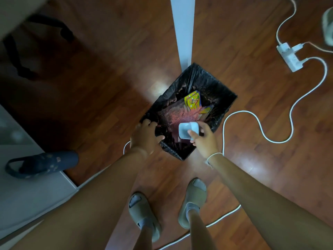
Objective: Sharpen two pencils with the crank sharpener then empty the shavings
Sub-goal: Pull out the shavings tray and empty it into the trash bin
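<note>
Floor (243, 42): I'm looking straight down at dark red-brown wood boards, with a glare patch just left of the bin.
White post (182, 29): a pale upright runs from the top edge down to the bin's far corner.
Bin (223, 98): rectangular, lined with a black bag, standing on the floor between my two hands. Inside I can see a yellow printed packet (192, 101) and reddish specks over the liner — I can't tell exactly what the specks are.
Cables (259, 123): white cord loops across the floor to the right of the bin and up to a white power strip (290, 57); another stretch passes behind my feet.
Dark slipper (43, 163): lying at the left, on the paler floor strip.
Feet: in grey-green slides (142, 212) with socks, planted just short of the bin.
Left hand (145, 137): fingers curled over the bin's near-left rim, gripping bag and edge.
Right hand (202, 139): closed around the shavings tray, thumb across its side; a thin white band sits on the wrist.
Shavings tray (187, 129): small pale-blue box, held over the bin's near end, open side tipped away from me.
</note>
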The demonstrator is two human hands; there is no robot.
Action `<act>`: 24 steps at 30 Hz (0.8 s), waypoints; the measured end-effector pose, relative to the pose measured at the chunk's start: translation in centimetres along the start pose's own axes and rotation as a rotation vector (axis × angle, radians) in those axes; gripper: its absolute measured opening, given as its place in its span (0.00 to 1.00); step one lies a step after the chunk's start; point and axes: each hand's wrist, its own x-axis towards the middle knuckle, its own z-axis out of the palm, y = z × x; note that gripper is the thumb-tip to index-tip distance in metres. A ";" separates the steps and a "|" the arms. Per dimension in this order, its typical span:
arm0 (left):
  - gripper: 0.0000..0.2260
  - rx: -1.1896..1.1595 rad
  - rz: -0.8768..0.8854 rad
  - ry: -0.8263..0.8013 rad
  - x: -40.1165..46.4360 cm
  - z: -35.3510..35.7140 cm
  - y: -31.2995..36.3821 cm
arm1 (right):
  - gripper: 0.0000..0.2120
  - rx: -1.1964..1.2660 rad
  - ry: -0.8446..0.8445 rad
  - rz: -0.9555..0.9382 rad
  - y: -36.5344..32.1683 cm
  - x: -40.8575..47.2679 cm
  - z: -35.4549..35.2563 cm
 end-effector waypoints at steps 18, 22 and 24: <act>0.19 -0.149 0.163 0.052 -9.4 -21.9 12.1 | 0.15 0.627 -0.061 0.069 -21.9 -8.3 -12.2; 0.19 -0.153 0.223 0.174 -12.9 -29.2 14.6 | 0.15 0.642 -0.100 -0.037 -29.2 -11.6 -15.2; 0.18 -0.154 0.238 0.260 -15.0 -33.4 15.4 | 0.15 0.636 -0.133 -0.105 -33.3 -13.6 -16.6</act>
